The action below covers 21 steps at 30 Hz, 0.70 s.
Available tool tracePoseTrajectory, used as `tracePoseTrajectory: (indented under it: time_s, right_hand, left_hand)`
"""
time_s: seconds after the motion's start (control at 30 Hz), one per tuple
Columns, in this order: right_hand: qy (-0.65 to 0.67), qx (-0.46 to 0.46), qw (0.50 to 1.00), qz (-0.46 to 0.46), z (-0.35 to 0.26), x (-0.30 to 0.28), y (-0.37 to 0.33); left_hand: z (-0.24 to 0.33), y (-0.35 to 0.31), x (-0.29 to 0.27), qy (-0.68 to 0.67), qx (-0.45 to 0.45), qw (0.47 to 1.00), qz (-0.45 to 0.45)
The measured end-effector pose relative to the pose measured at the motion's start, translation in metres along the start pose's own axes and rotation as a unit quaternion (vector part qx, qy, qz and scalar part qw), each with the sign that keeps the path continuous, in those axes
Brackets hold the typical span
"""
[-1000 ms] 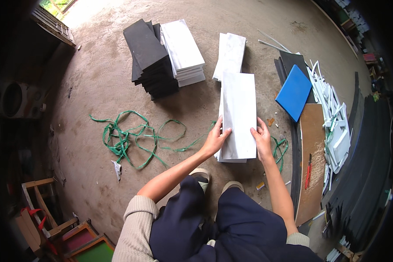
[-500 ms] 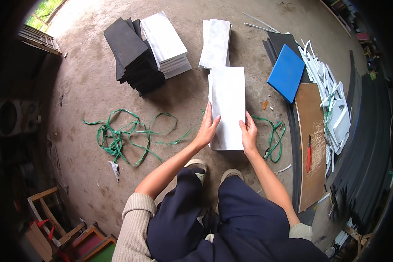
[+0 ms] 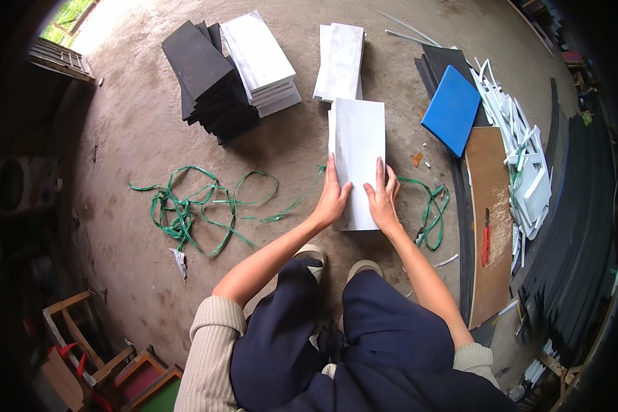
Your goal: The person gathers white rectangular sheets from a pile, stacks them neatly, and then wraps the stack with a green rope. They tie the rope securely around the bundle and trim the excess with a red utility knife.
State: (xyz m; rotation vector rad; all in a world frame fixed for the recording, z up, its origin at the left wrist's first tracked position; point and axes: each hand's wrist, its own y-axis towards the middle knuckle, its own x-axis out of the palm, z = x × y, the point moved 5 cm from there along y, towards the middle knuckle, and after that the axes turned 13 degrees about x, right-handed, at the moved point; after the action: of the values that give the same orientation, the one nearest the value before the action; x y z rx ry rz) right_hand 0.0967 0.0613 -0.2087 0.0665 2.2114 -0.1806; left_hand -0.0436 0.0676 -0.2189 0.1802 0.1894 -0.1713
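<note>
White panel [image 3: 358, 154] lies flat on the concrete floor [image 3: 130, 137], directly ahead of my feet, its far end just short of the small white stack [image 3: 342, 60]. Since a second ago my grip has shifted: both hands have moved from the panel's side edges onto its near end, so I judge it is being set down and squared. Left hand [image 3: 333, 197] and right hand [image 3: 382, 199] rest with fingers [image 3: 379, 172] extended flat, pressing, gripping nothing. Long axis runs straight away from me, toward that stack.
</note>
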Motion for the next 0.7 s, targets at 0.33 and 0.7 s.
tracePoseTrajectory:
  time_s: [0.33, 0.7]
  right_hand:
    - [-0.042, -0.005, 0.999, 0.005, -0.006, -0.006, 0.011]
    - [0.136, 0.008, 0.982, -0.129, -0.165, 0.071, 0.237]
  left_hand:
    - [-0.016, 0.009, -0.039, -0.024, -0.054, 0.996, 0.065]
    - [-0.016, 0.100, -0.177, 0.173, 0.046, 0.933, 0.311]
